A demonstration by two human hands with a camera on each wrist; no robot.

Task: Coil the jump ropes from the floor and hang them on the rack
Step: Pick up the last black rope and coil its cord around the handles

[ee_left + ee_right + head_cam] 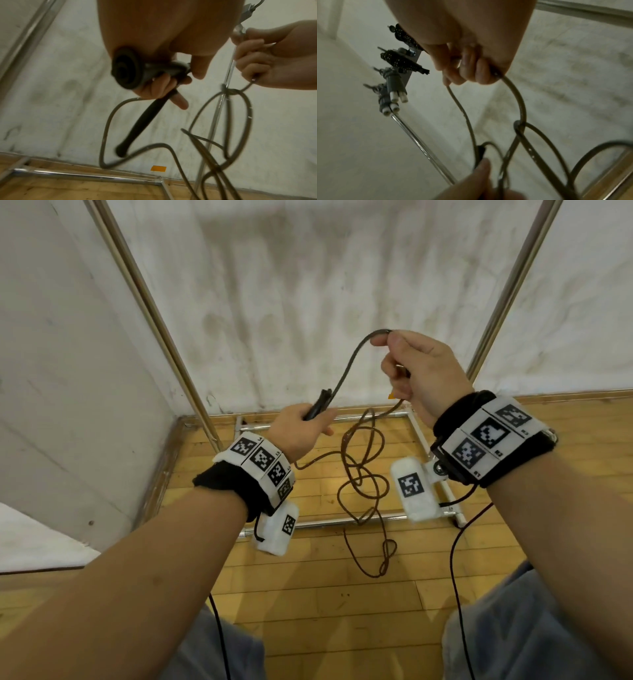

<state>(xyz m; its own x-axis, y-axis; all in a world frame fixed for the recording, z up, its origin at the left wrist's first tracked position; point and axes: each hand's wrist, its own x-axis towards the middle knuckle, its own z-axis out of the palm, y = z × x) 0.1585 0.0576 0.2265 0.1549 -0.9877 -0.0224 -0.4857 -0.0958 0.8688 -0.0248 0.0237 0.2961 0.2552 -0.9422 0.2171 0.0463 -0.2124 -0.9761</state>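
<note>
- Left hand (301,429): fingers curled round two black handles (137,75) of the jump rope (363,470), held together; one handle points down.
- Right hand (423,374): raised higher than the left, fingers closed on the rope cord, thumb and forefinger pinching a bend at the top.
- Cord arcs between the two hands; the remainder hangs in tangled loops reaching the wooden floor (325,604).
- Rack (154,313): chrome uprights and base frame against the white wall, just beyond the hands.
- Other ropes already hang on rack hooks (399,63).

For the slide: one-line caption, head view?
Left hand grips black handles, right hand lifts rope before rack.
</note>
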